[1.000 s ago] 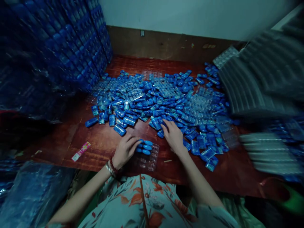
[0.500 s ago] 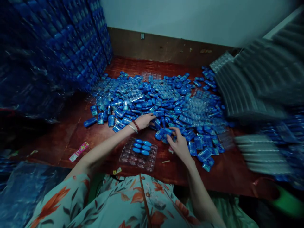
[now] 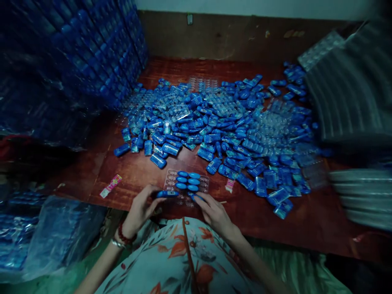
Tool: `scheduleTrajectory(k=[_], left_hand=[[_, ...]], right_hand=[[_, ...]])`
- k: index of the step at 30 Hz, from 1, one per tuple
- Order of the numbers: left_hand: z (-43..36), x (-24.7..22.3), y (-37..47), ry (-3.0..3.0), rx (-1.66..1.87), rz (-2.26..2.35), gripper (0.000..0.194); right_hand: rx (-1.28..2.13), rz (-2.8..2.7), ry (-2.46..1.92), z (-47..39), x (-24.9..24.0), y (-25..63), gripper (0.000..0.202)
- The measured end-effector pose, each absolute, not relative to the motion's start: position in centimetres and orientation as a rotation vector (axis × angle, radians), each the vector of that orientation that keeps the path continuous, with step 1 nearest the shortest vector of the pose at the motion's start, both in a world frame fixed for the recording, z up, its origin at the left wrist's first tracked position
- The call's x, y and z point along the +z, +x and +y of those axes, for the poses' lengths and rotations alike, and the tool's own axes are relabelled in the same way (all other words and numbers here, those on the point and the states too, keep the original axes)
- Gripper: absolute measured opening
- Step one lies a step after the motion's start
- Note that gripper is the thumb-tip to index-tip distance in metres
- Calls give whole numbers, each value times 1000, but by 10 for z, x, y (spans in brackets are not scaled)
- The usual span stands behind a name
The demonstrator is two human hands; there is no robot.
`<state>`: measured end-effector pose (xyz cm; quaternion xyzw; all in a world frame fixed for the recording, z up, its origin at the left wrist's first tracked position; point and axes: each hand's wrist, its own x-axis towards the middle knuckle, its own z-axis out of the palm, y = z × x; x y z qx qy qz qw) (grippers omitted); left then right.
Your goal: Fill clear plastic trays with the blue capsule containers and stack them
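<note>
A clear plastic tray (image 3: pixel 171 178) with molded pockets lies near the table's front edge, several blue packets (image 3: pixel 192 181) set in two columns at its far part. My left hand (image 3: pixel 143 206) pinches a small blue packet (image 3: pixel 167 194) by its left end, at the tray's left side. In my right hand (image 3: pixel 212 208) is another blue packet (image 3: pixel 192 197), held over the tray's near right part and partly covered by the fingers. The print on the packets is too small to read.
Beyond the tray spreads a heap of blue packets (image 3: pixel 211 139) mixed with clear trays (image 3: pixel 272 120). Tall wrapped stacks of blue packets (image 3: pixel 92 53) stand at left. Stacked trays (image 3: pixel 349 98) rise at right. A pink wrapper (image 3: pixel 110 185) lies front left.
Both hands have come back from the heap to the tray, each now with a blue packet. The camera has tilted downward.
</note>
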<state>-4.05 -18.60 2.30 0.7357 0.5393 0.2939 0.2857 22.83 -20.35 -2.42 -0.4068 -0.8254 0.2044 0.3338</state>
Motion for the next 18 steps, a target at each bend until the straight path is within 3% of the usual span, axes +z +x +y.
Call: scheduleTrajectory(k=[8,18], left_hand=[[-176,-2,-10,2619,713,1253,32],[-165,14,8,2753,231,1020,21]], right_hand=[[204,-2501,-1078,-182,-3,230,29],[57,-2705,-1179,-171,26,209,19]])
